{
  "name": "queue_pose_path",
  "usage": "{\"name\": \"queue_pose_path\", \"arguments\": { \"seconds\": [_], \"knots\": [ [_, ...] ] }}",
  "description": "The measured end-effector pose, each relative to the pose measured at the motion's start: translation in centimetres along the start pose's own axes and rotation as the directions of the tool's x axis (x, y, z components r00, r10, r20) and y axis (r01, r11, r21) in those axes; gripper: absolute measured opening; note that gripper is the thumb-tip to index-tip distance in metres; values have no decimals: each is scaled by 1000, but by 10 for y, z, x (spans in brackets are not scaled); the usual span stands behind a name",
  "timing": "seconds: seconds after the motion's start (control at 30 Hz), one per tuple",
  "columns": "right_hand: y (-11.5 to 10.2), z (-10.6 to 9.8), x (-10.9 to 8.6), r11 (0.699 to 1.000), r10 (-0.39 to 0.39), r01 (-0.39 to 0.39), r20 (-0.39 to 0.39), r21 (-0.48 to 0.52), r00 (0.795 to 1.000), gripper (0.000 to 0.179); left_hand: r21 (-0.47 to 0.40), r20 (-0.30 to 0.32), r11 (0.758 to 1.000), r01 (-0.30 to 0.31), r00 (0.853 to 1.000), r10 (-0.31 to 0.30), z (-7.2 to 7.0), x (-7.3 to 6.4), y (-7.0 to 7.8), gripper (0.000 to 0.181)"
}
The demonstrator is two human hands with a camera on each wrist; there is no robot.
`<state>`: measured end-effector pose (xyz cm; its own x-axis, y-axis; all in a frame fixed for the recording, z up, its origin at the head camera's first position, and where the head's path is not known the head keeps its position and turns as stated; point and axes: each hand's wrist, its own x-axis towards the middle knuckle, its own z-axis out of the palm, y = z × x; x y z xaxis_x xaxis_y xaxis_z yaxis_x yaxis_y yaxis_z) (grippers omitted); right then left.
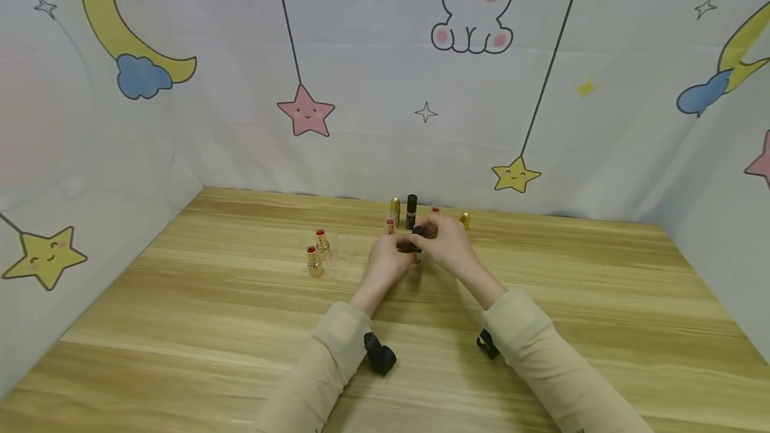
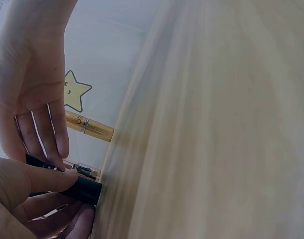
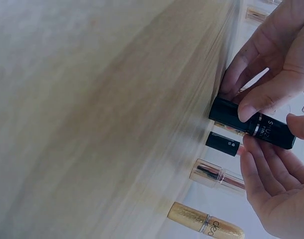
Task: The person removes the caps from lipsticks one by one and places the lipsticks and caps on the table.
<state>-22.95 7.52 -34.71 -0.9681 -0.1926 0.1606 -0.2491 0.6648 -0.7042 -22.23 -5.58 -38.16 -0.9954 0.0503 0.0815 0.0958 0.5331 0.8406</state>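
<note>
Our left hand point(image 1: 390, 259) and right hand point(image 1: 448, 240) pinch a glossy black plastic-looking cylinder point(image 3: 252, 123); slipping could topple the slim black tube point(image 1: 412, 204) near the wooden tabletop's far edge point(image 1: 577, 226).

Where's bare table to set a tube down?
Wide bare table lies between the right sleeve and right-hand curtain, and left of the two red lipsticks. Crowded: behind the left hand and right hand, around the upright black tube.

Between the left hand point(image 1: 388, 260) and right hand point(image 1: 447, 240), the tube point(image 3: 260, 128) is black, silver-banded. Left of the left hand, two lipsticks point(image 1: 315, 264) are gold, red-tipped. Beyond both hands, the cloth point(image 1: 367, 39) is white with pink and yellow stars point(image 1: 305, 112).
</note>
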Motion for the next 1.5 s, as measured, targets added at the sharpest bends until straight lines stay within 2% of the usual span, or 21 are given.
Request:
{"name": "queue_pose_path", "arguments": {
  "seconds": [0.5, 0.73, 1.07, 1.3, 1.5],
  "knots": [
    [0, -1, -2, 1000, 5, -5, 5, -9, 1000, 24, 28, 9, 998, 58, 998, -58, 2, 2, 1, 29],
    [-5, -5, -3, 1000, 9, -9, -4, -17, 1000, 23, 30, 32, 998, 46, 998, -47, 0, 0, 4, 30],
    [-7, -10, -5, 1000, 18, -18, 1, -1, 1000, 26, 10, 46, 998, 62, 997, -62, -2, -2, 7, 30],
    [-7, -11, -6, 1000, 18, -18, -9, 6, 1000, 27, -6, 49, 999, 50, 998, -49, -3, -2, 7, 27],
    [-7, -12, -6, 1000, 1, -1, -29, 15, 1000, 27, 8, 56, 1000, 10, 998, -10, -6, -2, 7, 25]
  ]
}}
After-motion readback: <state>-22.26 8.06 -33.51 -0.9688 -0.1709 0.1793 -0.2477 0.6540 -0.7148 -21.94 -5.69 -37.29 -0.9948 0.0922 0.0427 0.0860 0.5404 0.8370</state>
